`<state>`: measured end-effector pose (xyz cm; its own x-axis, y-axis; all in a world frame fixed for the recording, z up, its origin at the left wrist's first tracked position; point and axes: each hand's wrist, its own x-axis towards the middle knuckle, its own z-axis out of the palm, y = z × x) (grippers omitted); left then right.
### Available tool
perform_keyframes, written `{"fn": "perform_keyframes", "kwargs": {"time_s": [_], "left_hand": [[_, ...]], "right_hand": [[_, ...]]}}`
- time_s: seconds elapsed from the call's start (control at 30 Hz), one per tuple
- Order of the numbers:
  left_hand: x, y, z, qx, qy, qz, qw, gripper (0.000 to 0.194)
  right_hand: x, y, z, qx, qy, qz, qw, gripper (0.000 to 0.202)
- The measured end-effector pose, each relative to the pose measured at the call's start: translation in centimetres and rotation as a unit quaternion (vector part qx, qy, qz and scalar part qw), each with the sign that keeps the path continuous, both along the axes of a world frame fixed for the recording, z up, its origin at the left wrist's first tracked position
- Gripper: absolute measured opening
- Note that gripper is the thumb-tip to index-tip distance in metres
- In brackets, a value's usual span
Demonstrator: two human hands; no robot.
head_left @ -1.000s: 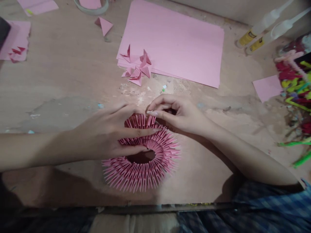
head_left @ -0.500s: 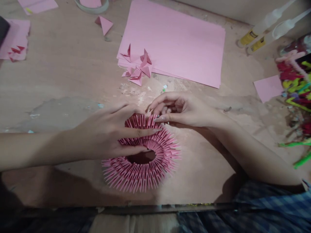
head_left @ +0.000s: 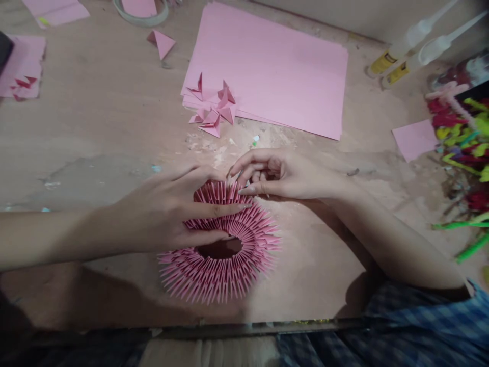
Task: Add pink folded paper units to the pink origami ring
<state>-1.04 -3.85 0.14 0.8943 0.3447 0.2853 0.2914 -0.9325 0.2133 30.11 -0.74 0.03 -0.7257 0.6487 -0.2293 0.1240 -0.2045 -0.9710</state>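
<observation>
1. One pink ring of folded paper lies on the desk, in front of you, just in from the near edge; a strip of desk separates them.
2. Two hands meet at its far side. Your left hand grips the ring, thumb at the hole, fingers spread across the folds. Your right hand is loosely curled, thumb tip at the far rim; you cannot tell whether it pinches a fold.
3. Beyond, at least five folded pieces overlap on and beside the near-left corner of one paper stack. Desk shows between them and your hands.
4. One triangle sits left of the stack.
5. Right of the stack: two bottles, one small square and, at the view's edge, one colourful pile, uncountable.
</observation>
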Motion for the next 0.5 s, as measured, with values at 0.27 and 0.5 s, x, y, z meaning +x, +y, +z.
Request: {"fn": "perform_keyframes", "kwargs": {"time_s": [0.27, 0.5], "left_hand": [[0.2, -0.1, -0.2, -0.018, 0.009, -0.004, 1.0, 0.051], [-0.1, 1.9, 0.6, -0.122, 0.013, 0.07, 0.99, 0.069]], "right_hand": [[0.1, 0.0, -0.4, -0.006, -0.001, -0.002, 1.0, 0.031], [0.3, 0.6, -1.6, -0.022, 0.059, -0.052, 0.997, 0.04]]}}
